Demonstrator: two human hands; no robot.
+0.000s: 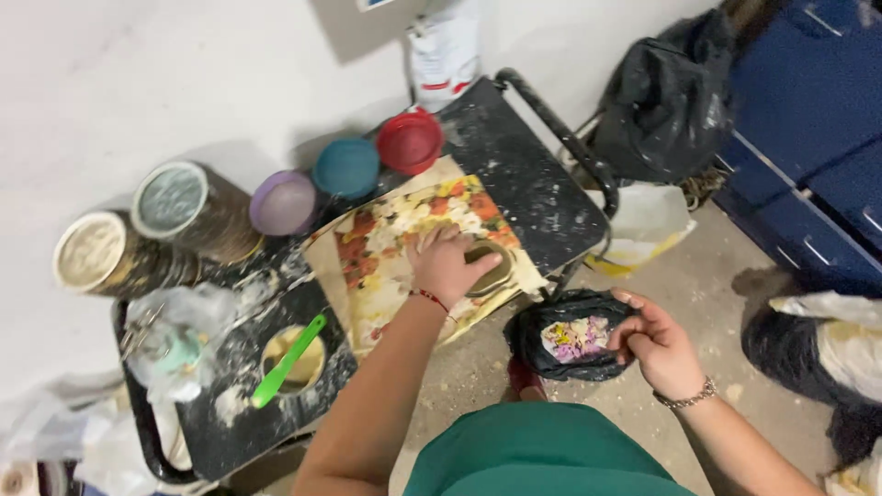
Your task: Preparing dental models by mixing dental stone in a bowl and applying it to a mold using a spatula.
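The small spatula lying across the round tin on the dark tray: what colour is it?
Bright green spatula, clearest in the head view.

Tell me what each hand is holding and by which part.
The right hand grips the black plastic bag by its open rim. The left hand rests on a round mould on the floral sheet, fingers at its edge; a true grip cannot be told.

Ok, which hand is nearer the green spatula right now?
The left hand. It rests on the round mould on the floral sheet, to the right of the green spatula. The right hand is farther right, gripping the black bag off the table's edge.
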